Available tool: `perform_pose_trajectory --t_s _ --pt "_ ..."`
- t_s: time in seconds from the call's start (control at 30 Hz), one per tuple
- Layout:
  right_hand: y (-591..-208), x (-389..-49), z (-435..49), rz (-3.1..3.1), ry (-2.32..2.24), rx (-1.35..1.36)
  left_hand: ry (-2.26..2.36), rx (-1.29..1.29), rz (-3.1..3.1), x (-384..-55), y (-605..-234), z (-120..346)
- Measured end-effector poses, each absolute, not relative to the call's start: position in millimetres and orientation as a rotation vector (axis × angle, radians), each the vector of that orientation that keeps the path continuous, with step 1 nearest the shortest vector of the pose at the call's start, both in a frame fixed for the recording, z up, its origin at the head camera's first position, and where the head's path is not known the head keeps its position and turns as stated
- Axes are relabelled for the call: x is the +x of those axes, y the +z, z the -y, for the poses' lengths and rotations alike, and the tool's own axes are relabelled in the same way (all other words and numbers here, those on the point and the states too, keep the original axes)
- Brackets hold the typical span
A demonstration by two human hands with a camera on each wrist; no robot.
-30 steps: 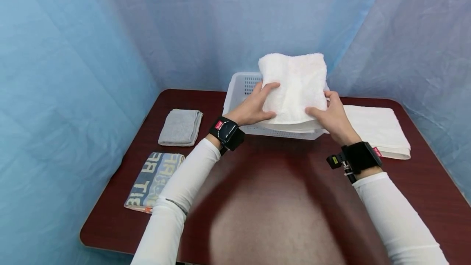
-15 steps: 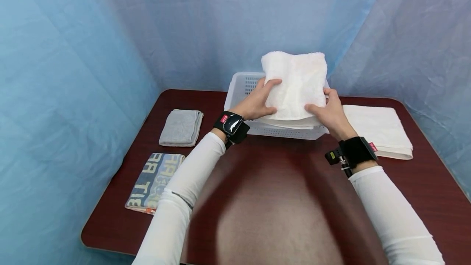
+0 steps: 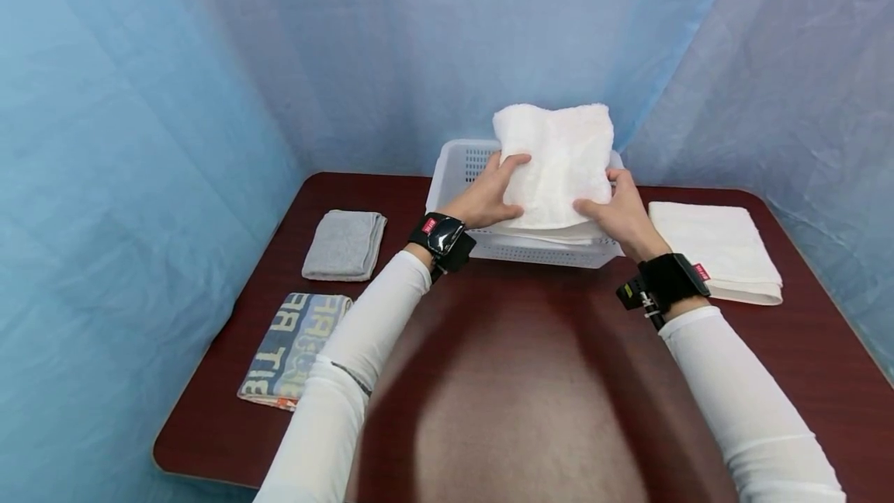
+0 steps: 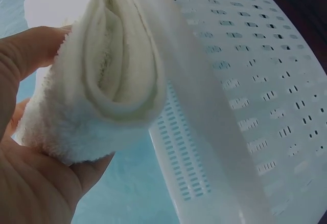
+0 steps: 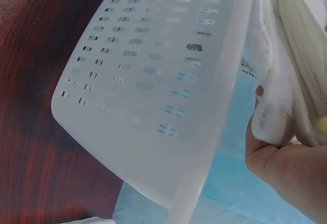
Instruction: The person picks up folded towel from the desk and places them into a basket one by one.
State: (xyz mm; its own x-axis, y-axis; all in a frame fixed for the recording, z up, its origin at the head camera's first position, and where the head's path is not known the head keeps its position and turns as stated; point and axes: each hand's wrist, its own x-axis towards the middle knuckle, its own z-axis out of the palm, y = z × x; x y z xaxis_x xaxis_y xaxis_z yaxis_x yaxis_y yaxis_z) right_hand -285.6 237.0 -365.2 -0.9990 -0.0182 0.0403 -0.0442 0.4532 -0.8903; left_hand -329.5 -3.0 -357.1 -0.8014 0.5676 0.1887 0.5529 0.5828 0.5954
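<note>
A folded white towel [image 3: 555, 165] is held between both hands over a white plastic basket [image 3: 538, 254] at the back of the table. My left hand [image 3: 482, 196] grips its left side, thumb on the near face. On the right side, my right hand [image 3: 618, 212] holds it the same way. The left wrist view shows the towel's rolled fold [image 4: 110, 70] close above the basket rim [image 4: 204, 101]. In the right wrist view, fingers curl round the towel's edge [image 5: 276, 111] beside the basket wall [image 5: 153, 55]. The towel covers much of the basket's inside.
A folded grey towel [image 3: 342, 245] lies on the dark red-brown table [image 3: 517, 379] at the left. Nearer sits a blue lettered towel [image 3: 289, 348], partly behind the left sleeve. Another folded white towel [image 3: 712, 247] lies right of the basket. Blue sheeting [image 3: 419, 45] hangs behind.
The right hand and the towel's right edge have shifted slightly left, and the towel's front edge sits a little farther back. Both hands keep their hold; the other towels stay put.
</note>
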Motion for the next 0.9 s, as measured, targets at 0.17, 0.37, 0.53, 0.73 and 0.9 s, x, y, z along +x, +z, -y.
perform_pose_trajectory --t_s 0.17,0.37,0.53,0.73,0.9 --pt "-370 -290 -238 2.686 1.593 0.064 1.035 0.967 -2.769 -331 -359 2" --pt "-375 -294 -239 2.725 1.574 0.052 0.993 0.936 -2.787 -335 -365 1" --pt "-376 -298 -239 2.758 1.575 0.057 0.964 0.907 -2.786 -337 -370 -1" --pt "-374 -302 -239 2.805 1.549 0.091 0.913 0.842 -2.774 -342 -372 -4" --pt "-381 -304 -238 2.812 1.551 0.092 0.838 0.781 -2.752 -343 -376 -6"
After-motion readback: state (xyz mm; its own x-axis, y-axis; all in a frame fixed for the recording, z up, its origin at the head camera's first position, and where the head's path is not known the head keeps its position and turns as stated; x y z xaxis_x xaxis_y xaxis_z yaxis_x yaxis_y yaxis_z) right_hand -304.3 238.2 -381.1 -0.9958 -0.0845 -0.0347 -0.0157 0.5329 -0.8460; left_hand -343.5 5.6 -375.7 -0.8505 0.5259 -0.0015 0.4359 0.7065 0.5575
